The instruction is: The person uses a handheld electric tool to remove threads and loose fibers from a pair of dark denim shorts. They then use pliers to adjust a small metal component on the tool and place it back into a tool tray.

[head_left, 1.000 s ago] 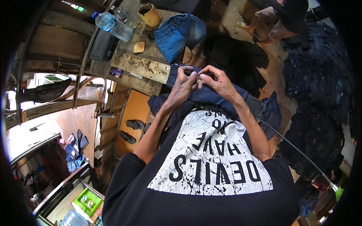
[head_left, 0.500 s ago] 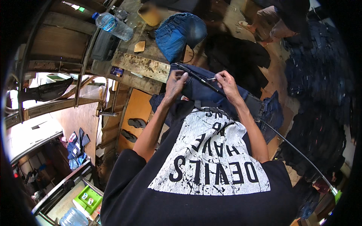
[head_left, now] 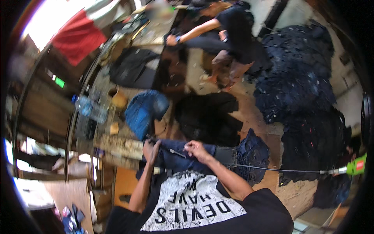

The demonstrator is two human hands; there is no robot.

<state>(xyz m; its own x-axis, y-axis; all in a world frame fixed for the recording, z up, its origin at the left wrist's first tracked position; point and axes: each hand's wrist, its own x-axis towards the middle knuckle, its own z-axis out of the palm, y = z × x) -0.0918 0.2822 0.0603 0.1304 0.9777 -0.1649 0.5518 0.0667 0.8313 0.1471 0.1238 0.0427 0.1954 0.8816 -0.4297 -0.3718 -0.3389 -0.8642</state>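
Note:
My left hand (head_left: 151, 151) is closed round the tip end of a black rotary-tool handpiece (head_left: 177, 153) with a spring-like sleeve. The handpiece slants over dark blue denim jeans (head_left: 206, 149) across my lap. On its other side my right hand (head_left: 196, 151) is pinched, thumb and fingers together; whatever it may hold is too blurred to make out. A thin flexible shaft (head_left: 280, 170) runs from under my right forearm to a green motor unit (head_left: 355, 165) at the far right. Beyond my left hand lies a blue denim bundle (head_left: 145, 111).
Left is a wooden bench (head_left: 119, 146) with a water bottle (head_left: 91, 109) and a brown cup (head_left: 118, 97). Folded denim (head_left: 252, 158) lies right of my lap, black cloth (head_left: 208, 117) ahead. Dark garment piles (head_left: 296, 78) line the right. A co-worker (head_left: 233, 35) sits farther off.
The view has tilted up, bringing the co-worker into sight and my hands lower left in the picture. A thin metal piece seen at my right fingertips earlier can no longer be made out.

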